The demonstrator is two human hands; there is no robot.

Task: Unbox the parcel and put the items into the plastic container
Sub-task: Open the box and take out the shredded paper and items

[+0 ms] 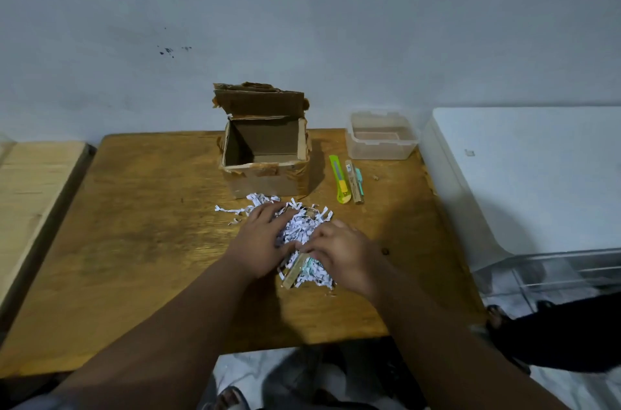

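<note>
Both hands are on a pile of shredded paper [304, 231] at the near middle of the wooden bench [151, 225]. The left hand [260, 236] lies palm down on the pile's left side with its fingers spread and relaxed, gripping nothing. The right hand [342, 251] is on the pile's right side with its fingers bent down into the shreds; can't tell if it holds anything. A tan pack [295, 272] pokes out of the near edge of the pile between the two wrists, half buried, with something teal just beside it under the shreds. The cardboard box [265, 159] stands just beyond the pile. It is open, with the far flap standing up, and the part of its inside that shows is bare. The clear plastic container [381, 137] is at the far right corner of the bench, lid off. Between box and container lie a green-yellow utility knife [341, 183], a slim tan pack [353, 181] and a teal item [359, 179], side by side, touching or nearly so. A white unit [537, 174] stands right of the bench.
</note>
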